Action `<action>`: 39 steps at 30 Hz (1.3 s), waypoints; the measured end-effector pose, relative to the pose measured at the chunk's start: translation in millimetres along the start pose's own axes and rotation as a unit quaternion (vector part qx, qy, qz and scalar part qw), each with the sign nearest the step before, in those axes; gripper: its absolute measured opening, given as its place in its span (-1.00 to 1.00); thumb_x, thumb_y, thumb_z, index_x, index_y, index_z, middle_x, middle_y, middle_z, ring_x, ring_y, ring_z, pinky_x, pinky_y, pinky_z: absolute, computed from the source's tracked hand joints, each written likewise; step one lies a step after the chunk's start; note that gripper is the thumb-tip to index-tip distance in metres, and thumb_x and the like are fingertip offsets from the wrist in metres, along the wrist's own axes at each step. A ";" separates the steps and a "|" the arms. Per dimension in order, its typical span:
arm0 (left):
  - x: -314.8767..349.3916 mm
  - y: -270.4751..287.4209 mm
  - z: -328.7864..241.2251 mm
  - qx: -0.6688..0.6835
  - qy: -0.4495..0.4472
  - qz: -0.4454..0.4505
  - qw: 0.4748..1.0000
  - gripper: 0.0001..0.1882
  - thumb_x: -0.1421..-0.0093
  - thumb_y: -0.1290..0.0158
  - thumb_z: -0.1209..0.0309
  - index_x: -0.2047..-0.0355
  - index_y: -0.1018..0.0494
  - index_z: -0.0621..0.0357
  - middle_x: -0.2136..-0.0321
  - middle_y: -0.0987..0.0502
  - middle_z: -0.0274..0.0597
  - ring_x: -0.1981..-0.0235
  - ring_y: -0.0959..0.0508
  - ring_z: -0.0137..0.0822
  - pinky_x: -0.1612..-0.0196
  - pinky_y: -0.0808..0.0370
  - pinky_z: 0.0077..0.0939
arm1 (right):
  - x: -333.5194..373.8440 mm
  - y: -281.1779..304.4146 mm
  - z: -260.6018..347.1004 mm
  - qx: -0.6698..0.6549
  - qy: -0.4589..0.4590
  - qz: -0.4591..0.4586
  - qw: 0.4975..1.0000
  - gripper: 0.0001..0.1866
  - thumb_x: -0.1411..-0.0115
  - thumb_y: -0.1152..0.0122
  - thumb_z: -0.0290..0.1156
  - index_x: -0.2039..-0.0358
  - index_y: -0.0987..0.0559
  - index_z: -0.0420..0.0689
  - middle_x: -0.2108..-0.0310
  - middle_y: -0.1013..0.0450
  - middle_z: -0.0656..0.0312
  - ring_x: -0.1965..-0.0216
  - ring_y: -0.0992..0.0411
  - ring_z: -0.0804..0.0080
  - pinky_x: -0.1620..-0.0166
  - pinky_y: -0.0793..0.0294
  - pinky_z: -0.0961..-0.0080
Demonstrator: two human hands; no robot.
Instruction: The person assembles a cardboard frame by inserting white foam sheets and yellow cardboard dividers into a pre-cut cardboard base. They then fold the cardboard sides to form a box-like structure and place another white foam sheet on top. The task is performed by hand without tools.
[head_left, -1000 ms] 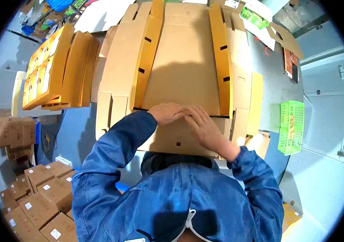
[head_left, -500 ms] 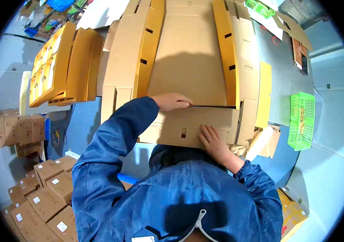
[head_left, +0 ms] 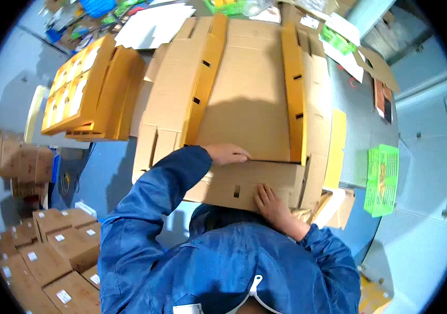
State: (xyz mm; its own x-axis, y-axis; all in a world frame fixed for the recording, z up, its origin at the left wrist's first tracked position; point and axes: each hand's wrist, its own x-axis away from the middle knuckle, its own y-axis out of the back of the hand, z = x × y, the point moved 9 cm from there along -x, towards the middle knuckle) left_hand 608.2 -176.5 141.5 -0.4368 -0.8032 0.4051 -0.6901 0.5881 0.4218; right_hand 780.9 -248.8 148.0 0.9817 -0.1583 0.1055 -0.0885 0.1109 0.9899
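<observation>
A large cardboard sheet (head_left: 249, 78), partly folded, lies in front of me. A yellow-edged side strip with dark slots stands along the left (head_left: 201, 97) and another along the right (head_left: 295, 97). The near cardboard flap (head_left: 218, 183) has a small slot in it. My left hand (head_left: 227, 154) lies over the flap's far edge, fingers stretched out to the right; its thumb is hidden. Flat on the right part of that flap rests my right hand (head_left: 276, 206), fingers slightly spread.
Yellow compartment boxes (head_left: 79, 89) stand at the left. Several closed cartons (head_left: 71, 243) are stacked lower left. A green plastic basket (head_left: 382, 180) sits at the right, beyond a yellow strip (head_left: 335, 149). White sheets (head_left: 152, 26) lie at the back left.
The view has shifted, so the cardboard sits lower in the picture and more of the far background shows. Both hands stay on the near flap; the right one's fingers sit slightly closer together.
</observation>
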 end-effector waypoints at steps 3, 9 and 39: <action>-5.5 -1.5 -2.8 -0.024 -0.032 -0.006 0.999 -0.57 -0.32 0.21 0.15 -0.04 -0.39 0.14 -0.01 -0.44 -0.05 -0.05 -0.40 -0.12 -0.14 -0.26 -0.34 | 2.3 -13.7 0.8 -0.004 -0.007 0.002 1.000 -0.52 -0.11 0.07 -0.36 -0.05 -0.33 -0.30 -0.12 -0.21 -0.20 -0.15 -0.21 -0.10 -0.18 -0.23 0.18; 8.3 5.9 -11.8 -0.118 -0.024 -0.068 0.990 -0.57 -0.30 0.22 0.09 -0.02 -0.41 0.03 0.09 -0.49 -0.02 0.04 -0.45 -0.04 -0.01 -0.38 -0.24 | -0.6 -11.4 -1.0 -0.026 0.001 0.006 1.000 -0.59 -0.12 0.09 -0.38 0.02 -0.38 -0.28 -0.10 -0.23 -0.19 -0.15 -0.22 -0.09 -0.17 -0.23 0.16; 37.3 13.9 -4.2 -0.250 -0.040 -0.166 0.953 -0.81 -0.19 0.09 0.34 0.24 -0.39 0.13 0.35 -0.50 -0.03 0.30 -0.51 0.01 0.24 -0.44 -0.13 | -0.9 39.6 -6.2 -0.159 0.043 0.004 0.986 -0.50 -0.01 -0.08 -0.42 -0.02 -0.37 -0.23 -0.14 -0.20 -0.07 -0.19 -0.15 0.02 -0.25 -0.07 0.15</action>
State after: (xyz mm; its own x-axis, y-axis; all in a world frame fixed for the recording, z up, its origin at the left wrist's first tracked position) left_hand 584.7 -197.9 165.9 -0.2997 -0.9455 0.1271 -0.4455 0.2565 0.8578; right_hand 777.6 -238.2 186.5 0.9931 -0.0748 0.0906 -0.0516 0.4152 0.9083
